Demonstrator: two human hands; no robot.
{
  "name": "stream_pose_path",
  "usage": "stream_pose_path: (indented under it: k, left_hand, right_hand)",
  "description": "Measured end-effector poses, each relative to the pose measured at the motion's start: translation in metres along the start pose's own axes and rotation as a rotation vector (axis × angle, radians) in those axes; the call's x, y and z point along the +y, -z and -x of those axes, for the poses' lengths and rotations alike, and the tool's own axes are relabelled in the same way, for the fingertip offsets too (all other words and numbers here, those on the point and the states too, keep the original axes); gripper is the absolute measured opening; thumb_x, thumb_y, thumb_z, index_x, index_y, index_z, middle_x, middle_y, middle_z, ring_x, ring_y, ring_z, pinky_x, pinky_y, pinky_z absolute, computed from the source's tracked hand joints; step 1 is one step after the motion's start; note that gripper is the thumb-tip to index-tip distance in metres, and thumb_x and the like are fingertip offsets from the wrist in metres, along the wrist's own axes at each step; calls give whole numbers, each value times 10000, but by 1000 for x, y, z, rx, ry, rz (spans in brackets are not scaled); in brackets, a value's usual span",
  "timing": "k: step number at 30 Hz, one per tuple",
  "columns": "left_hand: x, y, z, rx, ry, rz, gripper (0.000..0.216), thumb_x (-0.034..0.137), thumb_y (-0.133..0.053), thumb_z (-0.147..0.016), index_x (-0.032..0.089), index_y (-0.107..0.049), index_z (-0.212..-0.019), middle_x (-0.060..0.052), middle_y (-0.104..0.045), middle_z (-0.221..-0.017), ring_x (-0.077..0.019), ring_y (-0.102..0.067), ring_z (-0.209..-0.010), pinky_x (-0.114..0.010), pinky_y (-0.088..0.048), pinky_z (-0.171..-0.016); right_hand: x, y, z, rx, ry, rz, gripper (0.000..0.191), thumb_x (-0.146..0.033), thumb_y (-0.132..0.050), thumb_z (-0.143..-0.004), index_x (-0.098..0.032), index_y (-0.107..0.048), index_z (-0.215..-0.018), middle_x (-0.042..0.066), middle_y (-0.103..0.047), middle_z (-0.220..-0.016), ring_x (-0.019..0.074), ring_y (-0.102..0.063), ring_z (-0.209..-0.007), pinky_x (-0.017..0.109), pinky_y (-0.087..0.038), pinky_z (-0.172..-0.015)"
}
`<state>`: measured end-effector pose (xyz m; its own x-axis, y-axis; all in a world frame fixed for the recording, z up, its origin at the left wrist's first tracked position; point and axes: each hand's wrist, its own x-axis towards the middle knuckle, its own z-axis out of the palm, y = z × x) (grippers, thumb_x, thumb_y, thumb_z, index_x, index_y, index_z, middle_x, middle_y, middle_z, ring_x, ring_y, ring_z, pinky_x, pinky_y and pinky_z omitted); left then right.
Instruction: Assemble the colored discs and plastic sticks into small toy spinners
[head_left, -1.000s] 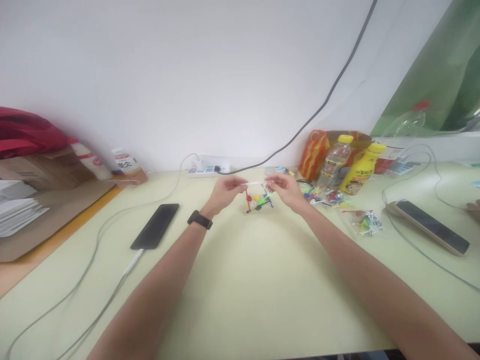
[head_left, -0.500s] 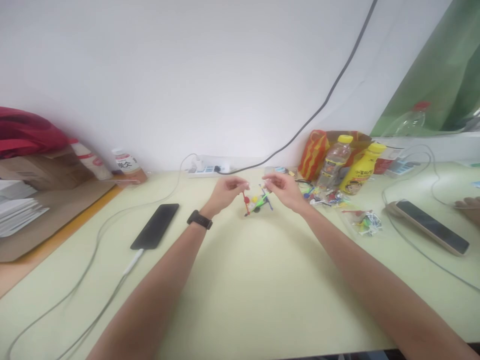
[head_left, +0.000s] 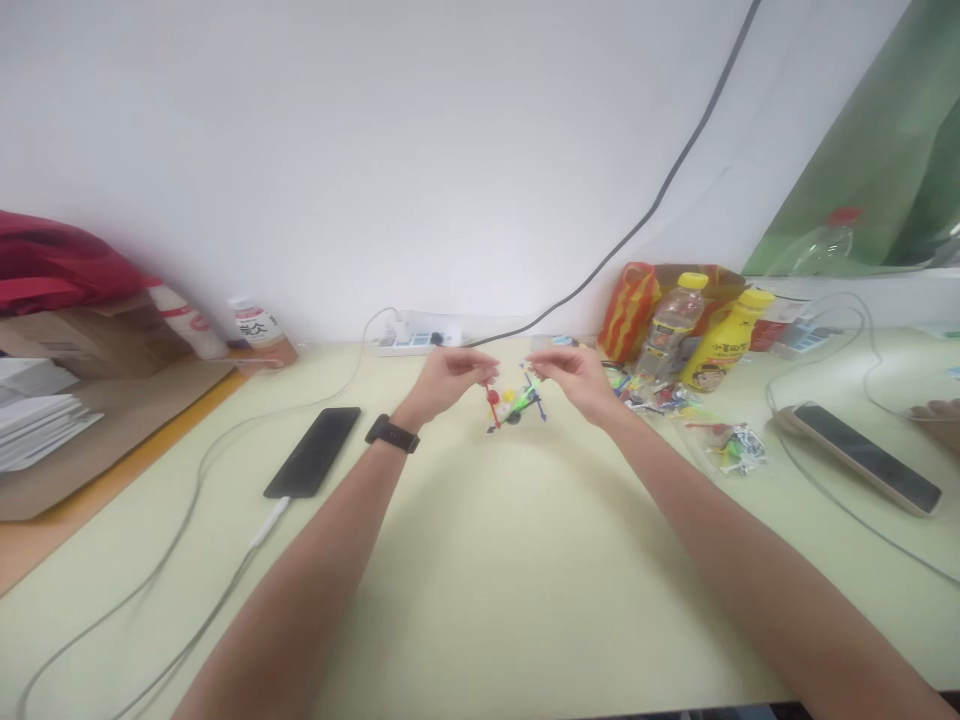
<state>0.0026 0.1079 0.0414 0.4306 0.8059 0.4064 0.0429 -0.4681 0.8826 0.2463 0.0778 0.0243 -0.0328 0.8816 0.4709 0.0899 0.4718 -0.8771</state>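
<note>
A small plastic toy (head_left: 517,402) of red, yellow, green and blue rods and round pieces is between my hands, close to the tabletop. My left hand (head_left: 452,382) pinches the upper end of its red rod, thumb against fingers. On the other side, my right hand (head_left: 574,380) has its fingertips closed on the top of the blue and green part. The fingers partly cover both points of contact. A black watch (head_left: 393,434) is on my left wrist.
Bagged small plastic parts (head_left: 664,397) and another small bag (head_left: 731,448) lie to the right. Behind stand a clear bottle (head_left: 675,320) and a yellow bottle (head_left: 729,340). A black phone (head_left: 313,452) on a cable lies left. A power strip (head_left: 418,336) sits by the wall. Another person's hand (head_left: 936,412) shows far right.
Both hands keep their pinch on the toy. My left wrist has shifted slightly left, and the right fingers have closed a little more. The whole view has moved slightly.
</note>
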Motion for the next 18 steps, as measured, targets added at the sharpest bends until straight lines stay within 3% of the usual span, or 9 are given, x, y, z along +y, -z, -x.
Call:
stream_pose_path:
  k: [8,13,18]
  left_hand:
    - [10,-6,1,22,6,-42,286,413,-809,-817,158,-832,-944,-121,-792,-963,-261,-733,-908,-392,-598,-853]
    - [15,-14,-1,3,-19,-61,434,428,-834,-800,168,-788,-1144,-119,-773,-1047,-253,-729,-939,-380,-605,-846]
    - [25,-16,-1,-44,-70,-214,330,466,-755,-871,179,-805,-1027,-106,-779,-1022,-247,-723,-909,-376,-585,-848]
  right_hand:
    - [-16,5,2,-11,65,56,129,-273,-685,-814,-222,-802,-803,41,-755,-834,198,-675,-797,345,-558,-769]
    - [-26,5,4,-137,113,212,260,-414,-729,-861,-216,-771,-1025,78,-754,-1037,212,-681,-891,331,-545,-782]
    - [-31,6,2,-237,188,357,307,-491,-671,-922,-209,-782,-871,63,-755,-861,211,-660,-825,326,-509,-753]
